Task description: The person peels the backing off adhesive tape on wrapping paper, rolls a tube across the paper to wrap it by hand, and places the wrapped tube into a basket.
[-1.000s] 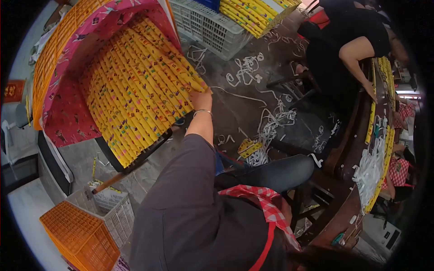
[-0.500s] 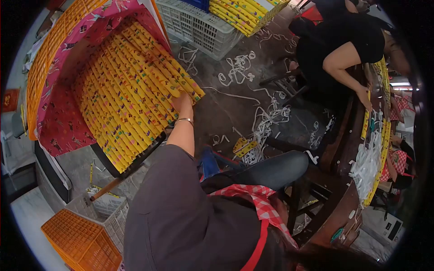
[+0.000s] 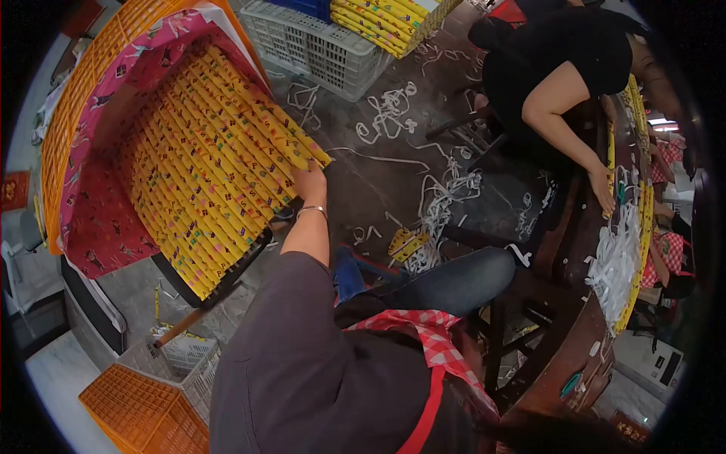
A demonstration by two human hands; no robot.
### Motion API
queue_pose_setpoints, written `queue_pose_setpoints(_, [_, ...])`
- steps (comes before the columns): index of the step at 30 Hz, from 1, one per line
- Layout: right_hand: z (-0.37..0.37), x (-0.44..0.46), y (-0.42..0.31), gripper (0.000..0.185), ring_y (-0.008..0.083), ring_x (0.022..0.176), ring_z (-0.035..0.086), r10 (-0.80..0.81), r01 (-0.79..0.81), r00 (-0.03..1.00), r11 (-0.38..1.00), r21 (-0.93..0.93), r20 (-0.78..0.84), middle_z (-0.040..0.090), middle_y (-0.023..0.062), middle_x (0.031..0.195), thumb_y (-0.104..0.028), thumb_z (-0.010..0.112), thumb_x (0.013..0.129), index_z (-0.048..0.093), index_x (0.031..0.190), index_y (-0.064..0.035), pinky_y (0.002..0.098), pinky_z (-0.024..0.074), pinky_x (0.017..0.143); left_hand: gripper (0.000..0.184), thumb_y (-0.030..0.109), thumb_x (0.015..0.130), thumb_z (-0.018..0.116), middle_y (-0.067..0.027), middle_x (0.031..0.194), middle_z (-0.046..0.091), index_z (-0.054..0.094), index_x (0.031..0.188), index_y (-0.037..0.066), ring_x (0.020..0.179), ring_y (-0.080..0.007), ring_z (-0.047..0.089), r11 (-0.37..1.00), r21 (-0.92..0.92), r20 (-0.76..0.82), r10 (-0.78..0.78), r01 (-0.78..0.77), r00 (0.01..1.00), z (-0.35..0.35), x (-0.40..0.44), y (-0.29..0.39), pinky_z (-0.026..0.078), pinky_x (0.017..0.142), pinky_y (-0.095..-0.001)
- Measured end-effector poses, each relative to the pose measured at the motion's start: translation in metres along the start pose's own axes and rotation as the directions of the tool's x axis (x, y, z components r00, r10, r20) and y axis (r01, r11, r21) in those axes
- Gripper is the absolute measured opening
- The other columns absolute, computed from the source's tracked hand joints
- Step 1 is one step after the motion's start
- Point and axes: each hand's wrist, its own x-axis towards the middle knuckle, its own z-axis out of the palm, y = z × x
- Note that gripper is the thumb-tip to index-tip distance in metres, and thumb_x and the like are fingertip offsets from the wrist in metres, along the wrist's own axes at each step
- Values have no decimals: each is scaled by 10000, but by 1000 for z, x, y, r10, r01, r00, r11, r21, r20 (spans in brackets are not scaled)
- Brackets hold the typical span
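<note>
My left hand is at the near right end of a packed row of yellow printed tubes, its fingers closed around the end of the outermost tube. Part of the fingers is hidden by the tubes. A metal bangle circles the wrist. The tubes lie side by side, slanting, in an orange crate lined with pink printed paper. My right hand is out of view.
A grey crate with more yellow tubes stands behind. White strips litter the floor. At right, a person's hand rests at a dark table bearing white strips. Orange and white baskets stand lower left.
My left hand has shifted slightly down in view at the tubes' end, and the outer tubes sit more evenly in line. The other person's hand has moved a little lower along the table.
</note>
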Motion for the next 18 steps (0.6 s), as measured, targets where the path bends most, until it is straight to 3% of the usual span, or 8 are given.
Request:
queue_pose_setpoints(4, [-18,-5,-35,454,454,1029,586,-11,14,994,999,32,-111,608,269,1166,-248,626,892,551,1282,-29,506,478,874,555,312,931,554,-271,1261,567,407,1333,-42,1136,-421,570,998,58,58,24,-28,998,-11,11,23,448,947,-486])
queue_pose_setpoints(5, [-17,-5,-32,454,454,1029,586,-4,7,993,1000,30,-115,608,269,1166,-248,626,892,551,1282,-29,506,478,874,593,288,938,542,-279,1298,537,337,1394,-31,1168,-410,556,991,7,105,135,-136,985,-19,10,30,446,969,-472])
queue_pose_setpoints(7, [-12,-4,-16,468,453,1024,588,93,-95,993,995,22,75,598,258,1190,-230,637,871,550,1288,-35,504,477,882,628,298,938,540,-281,1323,517,296,1416,-28,1183,-408,546,995,34,109,89,-93,990,-9,17,34,447,978,-465])
queue_pose_setpoints(9, [1,-4,1,474,451,1015,590,80,-79,995,997,-9,62,597,255,1188,-228,642,864,551,1289,-39,506,478,876,664,308,937,538,-283,1347,496,256,1437,-26,1198,-406,537,997,59,106,44,-50,993,-3,24,42,448,987,-458])
queue_pose_setpoints(12, [3,-7,9,471,448,1004,593,60,-58,997,997,-49,46,601,254,1172,-233,636,867,552,1290,-45,511,479,866,828,413,919,567,-267,1457,382,145,1495,-7,1237,-399,512,978,211,233,-57,7,971,2,28,49,446,1015,-446])
queue_pose_setpoints(13, [0,-7,3,462,447,1002,593,48,-46,998,997,-56,42,605,256,1158,-239,625,877,552,1290,-47,515,479,862,828,413,919,567,-267,1457,382,145,1495,-7,1237,-399,512,977,212,235,-59,8,970,5,30,44,446,1015,-446])
queue_pose_setpoints(15, [-8,-6,-12,454,449,1003,592,94,-91,994,995,-50,53,605,263,1152,-247,612,888,551,1293,-50,514,483,854,872,436,904,591,-266,1467,361,135,1504,-4,1281,-382,473,959,268,78,78,-96,994,6,34,37,442,1030,-447])
queue_pose_setpoints(18, [12,-10,5,441,452,1002,592,115,-114,993,990,-80,13,607,275,1135,-263,590,907,550,1294,-54,514,489,838,888,468,890,605,-256,1482,329,150,1507,20,1330,-366,419,955,289,167,13,-61,986,-9,33,44,429,1045,-455])
